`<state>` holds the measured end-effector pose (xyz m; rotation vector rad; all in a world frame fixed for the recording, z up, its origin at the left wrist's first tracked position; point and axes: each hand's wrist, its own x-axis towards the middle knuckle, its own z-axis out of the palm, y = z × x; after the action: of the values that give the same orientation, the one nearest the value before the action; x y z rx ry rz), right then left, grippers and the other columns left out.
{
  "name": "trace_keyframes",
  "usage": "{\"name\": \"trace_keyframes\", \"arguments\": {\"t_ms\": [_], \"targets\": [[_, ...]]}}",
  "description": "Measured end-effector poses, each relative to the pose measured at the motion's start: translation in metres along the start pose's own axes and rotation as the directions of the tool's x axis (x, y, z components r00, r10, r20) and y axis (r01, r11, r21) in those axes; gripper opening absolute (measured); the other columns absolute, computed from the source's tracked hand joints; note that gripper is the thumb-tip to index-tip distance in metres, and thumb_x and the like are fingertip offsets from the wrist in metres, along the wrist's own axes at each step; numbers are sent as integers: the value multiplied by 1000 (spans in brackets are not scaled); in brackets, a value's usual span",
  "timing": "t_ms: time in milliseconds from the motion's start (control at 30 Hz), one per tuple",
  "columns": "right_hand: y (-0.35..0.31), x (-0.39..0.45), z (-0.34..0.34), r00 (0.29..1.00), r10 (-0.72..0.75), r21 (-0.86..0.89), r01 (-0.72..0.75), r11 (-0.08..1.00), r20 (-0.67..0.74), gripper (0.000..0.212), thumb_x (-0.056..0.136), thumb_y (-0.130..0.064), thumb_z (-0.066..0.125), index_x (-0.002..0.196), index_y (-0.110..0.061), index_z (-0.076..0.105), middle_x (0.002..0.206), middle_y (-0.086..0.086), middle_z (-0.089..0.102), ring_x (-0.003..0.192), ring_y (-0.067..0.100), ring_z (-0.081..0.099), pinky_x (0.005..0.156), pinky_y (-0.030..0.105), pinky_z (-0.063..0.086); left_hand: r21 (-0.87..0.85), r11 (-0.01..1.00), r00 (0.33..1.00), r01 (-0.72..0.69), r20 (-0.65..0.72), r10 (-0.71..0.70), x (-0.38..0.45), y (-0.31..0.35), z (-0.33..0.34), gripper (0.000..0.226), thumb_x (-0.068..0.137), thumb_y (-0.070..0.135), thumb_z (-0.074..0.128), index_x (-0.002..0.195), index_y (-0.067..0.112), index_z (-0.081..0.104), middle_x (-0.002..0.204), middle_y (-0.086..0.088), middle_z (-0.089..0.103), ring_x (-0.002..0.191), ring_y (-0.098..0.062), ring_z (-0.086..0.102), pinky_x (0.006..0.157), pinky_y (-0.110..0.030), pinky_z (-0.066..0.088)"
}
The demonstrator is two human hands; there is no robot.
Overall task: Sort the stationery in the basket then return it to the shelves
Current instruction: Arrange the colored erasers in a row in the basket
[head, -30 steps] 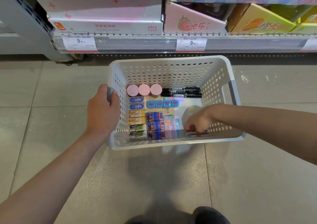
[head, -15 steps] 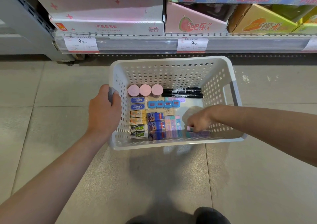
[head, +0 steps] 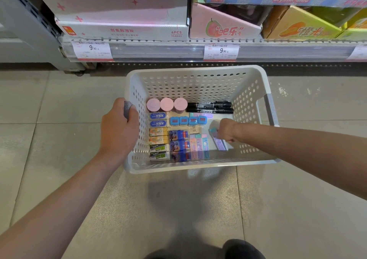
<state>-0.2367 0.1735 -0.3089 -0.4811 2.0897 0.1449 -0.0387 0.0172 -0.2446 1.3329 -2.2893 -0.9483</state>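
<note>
Sorting nearly complete: left hand (head: 119,131) grips basket (head: 195,73) handle; right hand (head: 225,132) pinches pastel cases (head: 218,141), center-right; shelving pending.

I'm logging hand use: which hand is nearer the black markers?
Right. The right hand is inside the basket, just in front of the black markers; the left hand grips the basket's left handle, outside its wall.
</note>
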Motion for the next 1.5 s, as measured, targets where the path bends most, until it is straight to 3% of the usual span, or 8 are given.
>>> {"name": "trace_keyframes", "arguments": {"t_ms": [100,400,567,733,1000,1167,1333,1500], "targets": [[2,1,4,993,106,177,-113,978,47,38,96,-13,53,125,9,43,64,10,47,45,11,37,31,16,30,-9,1000,1000,-5,4,5,0,-1,1,21,99,22,41,89,4,46,70,-2,51,57,-12,47,47,-23,36],[-1,1,9,993,54,194,-74,978,108,24,96,-4,48,73,-3,45,60,7,43,39,11,39,33,17,31,-13,1000,1000,-11,6,11,1,-1,0,22,99,21,41,84,5,43,66,-6,47,52,-13,41,45,-23,32],[-1,5,13,995,34,242,-57,969,98,20,92,-5,57,75,-3,46,58,7,48,19,4,38,29,14,32,-5,1000,1000,-16,6,16,1,-1,1,22,99,20,42,82,5,42,67,-7,47,53,-13,40,46,-23,31],[-4,8,13,989,15,250,-52,967,148,18,91,-8,59,77,-2,50,62,8,53,52,12,49,53,22,43,-2,1000,1000,-9,7,9,2,-2,1,24,98,20,42,85,1,45,75,-20,55,59,-19,45,48,-27,34],[-6,3,-7,991,14,136,-32,990,129,47,97,-3,44,140,3,26,74,12,52,43,8,49,39,17,36,-7,1000,1000,-9,10,9,1,0,0,21,99,19,42,83,5,42,66,-2,46,54,-11,42,41,-13,33],[-9,-5,-23,966,-106,388,6,922,237,48,94,-1,50,139,1,34,79,6,58,59,5,55,48,12,47,-5,1000,1000,-19,4,19,0,0,0,20,99,18,42,83,6,40,63,2,42,53,-11,41,42,-12,32],[-7,-6,-22,941,-211,633,-5,774,266,57,93,4,49,145,-4,27,125,21,59,71,12,67,66,20,58,-11,1000,1000,-15,8,15,1,-1,1,21,98,19,42,82,7,39,63,1,41,53,-12,39,47,-24,30],[-5,-6,-24,979,-150,409,81,909,139,35,98,-9,45,129,6,45,96,13,60,71,17,63,61,22,54,-5,1000,1000,-3,12,3,-1,1,0,19,99,19,42,85,7,39,65,5,42,54,-11,42,47,-18,29]]}}
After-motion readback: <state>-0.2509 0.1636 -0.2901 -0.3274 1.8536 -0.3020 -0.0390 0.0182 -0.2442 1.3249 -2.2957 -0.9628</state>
